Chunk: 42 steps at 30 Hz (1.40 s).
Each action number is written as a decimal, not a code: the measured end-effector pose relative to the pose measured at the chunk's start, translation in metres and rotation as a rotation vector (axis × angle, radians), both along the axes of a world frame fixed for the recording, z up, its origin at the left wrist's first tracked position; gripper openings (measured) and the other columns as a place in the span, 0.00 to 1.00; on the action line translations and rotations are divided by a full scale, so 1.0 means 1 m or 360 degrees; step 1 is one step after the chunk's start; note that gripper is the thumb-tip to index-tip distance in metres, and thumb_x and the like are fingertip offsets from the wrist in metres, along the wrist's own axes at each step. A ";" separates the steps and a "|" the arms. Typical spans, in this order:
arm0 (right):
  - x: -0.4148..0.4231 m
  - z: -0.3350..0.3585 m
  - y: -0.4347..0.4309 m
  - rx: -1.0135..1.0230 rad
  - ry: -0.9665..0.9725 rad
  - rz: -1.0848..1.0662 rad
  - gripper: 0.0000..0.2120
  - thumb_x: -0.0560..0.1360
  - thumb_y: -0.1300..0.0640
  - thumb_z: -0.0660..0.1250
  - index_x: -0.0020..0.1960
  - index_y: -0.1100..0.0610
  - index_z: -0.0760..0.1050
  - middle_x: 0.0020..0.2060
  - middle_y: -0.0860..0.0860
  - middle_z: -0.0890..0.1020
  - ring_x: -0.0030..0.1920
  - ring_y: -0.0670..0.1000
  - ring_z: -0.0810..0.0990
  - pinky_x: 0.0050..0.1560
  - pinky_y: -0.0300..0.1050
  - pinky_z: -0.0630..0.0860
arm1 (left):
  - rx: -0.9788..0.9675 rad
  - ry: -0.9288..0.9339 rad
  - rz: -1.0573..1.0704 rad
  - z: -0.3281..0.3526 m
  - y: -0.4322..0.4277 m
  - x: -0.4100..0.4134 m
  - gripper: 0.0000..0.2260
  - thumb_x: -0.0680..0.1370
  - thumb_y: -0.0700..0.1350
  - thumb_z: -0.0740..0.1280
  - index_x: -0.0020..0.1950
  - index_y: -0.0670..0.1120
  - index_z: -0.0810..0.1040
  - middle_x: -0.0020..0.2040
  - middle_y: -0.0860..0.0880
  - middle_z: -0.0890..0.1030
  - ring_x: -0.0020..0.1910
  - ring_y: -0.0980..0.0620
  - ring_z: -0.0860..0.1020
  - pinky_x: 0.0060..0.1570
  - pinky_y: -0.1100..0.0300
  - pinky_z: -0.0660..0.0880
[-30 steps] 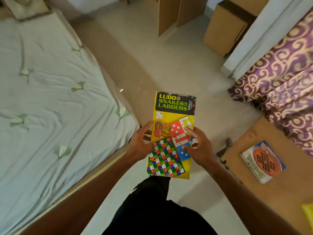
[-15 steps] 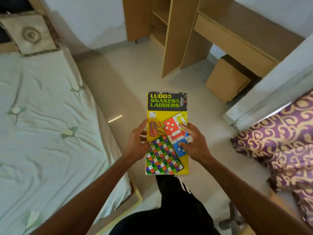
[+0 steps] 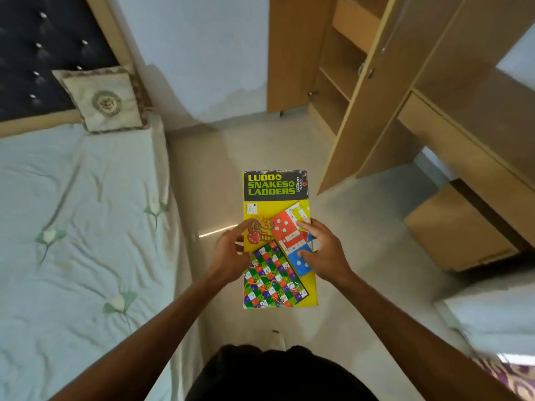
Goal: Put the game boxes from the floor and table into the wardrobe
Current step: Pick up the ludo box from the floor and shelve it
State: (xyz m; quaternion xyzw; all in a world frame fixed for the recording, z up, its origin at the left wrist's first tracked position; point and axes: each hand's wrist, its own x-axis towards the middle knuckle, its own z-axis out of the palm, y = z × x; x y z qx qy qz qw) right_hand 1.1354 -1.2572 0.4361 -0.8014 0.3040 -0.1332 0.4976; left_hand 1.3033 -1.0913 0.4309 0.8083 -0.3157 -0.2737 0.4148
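Note:
A yellow Ludo and Snakes & Ladders game box [image 3: 275,204] is held flat in front of me, its black title band pointing away. My left hand [image 3: 230,256] grips its left edge and my right hand [image 3: 324,253] grips its right edge, fingers lying over the printed boards. The wooden wardrobe [image 3: 333,91] stands ahead at the upper right with its door [image 3: 373,111] swung open and bare shelves showing inside. No other game box is in view.
A bed [image 3: 81,227] with a pale green sheet and a cushion [image 3: 101,99] fills the left side. A wooden desk [image 3: 474,140] and a low wooden box [image 3: 451,230] stand on the right. Beige floor runs between bed and wardrobe.
The view has tilted up and moved forward: the wardrobe and headboard have come into sight, and the table with the other game box has dropped out. Both hands keep holding the box.

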 end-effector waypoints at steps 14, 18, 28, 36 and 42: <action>0.287 -0.013 -0.239 0.0111 -0.0043 -0.0037 0.28 0.71 0.68 0.71 0.68 0.54 0.71 0.62 0.46 0.74 0.60 0.46 0.76 0.46 0.38 0.82 | 0.0046 -0.0049 0.0024 -0.004 -0.242 0.288 0.32 0.71 0.42 0.76 0.73 0.50 0.69 0.68 0.46 0.70 0.51 0.50 0.79 0.34 0.68 0.75; 0.362 0.003 -0.311 0.0053 -0.0044 -0.0128 0.28 0.70 0.69 0.72 0.68 0.56 0.72 0.60 0.46 0.74 0.59 0.48 0.77 0.51 0.46 0.82 | 0.0041 -0.0067 -0.0079 0.014 -0.325 0.372 0.32 0.71 0.43 0.76 0.73 0.50 0.69 0.69 0.47 0.69 0.48 0.53 0.78 0.30 0.70 0.73; 0.513 -0.006 -0.499 0.0103 -0.0059 -0.0372 0.26 0.71 0.70 0.71 0.67 0.57 0.73 0.61 0.45 0.74 0.59 0.47 0.77 0.50 0.44 0.82 | 0.0013 -0.0055 -0.0183 0.012 -0.529 0.532 0.32 0.71 0.44 0.77 0.73 0.50 0.69 0.68 0.47 0.70 0.48 0.51 0.79 0.30 0.70 0.74; 0.622 0.012 -0.679 0.0106 -0.0152 -0.0520 0.26 0.70 0.70 0.72 0.66 0.57 0.73 0.59 0.45 0.74 0.57 0.47 0.77 0.46 0.34 0.80 | 0.0026 -0.0149 -0.0298 0.034 -0.728 0.649 0.33 0.70 0.45 0.77 0.73 0.50 0.69 0.69 0.46 0.71 0.50 0.52 0.77 0.34 0.69 0.73; 0.666 0.022 -0.796 0.0097 -0.0208 -0.0677 0.26 0.70 0.73 0.70 0.65 0.59 0.73 0.58 0.47 0.75 0.57 0.48 0.79 0.45 0.32 0.80 | -0.0087 -0.0067 -0.0428 0.045 -0.863 0.701 0.30 0.70 0.39 0.77 0.70 0.48 0.72 0.66 0.47 0.73 0.44 0.54 0.78 0.38 0.64 0.75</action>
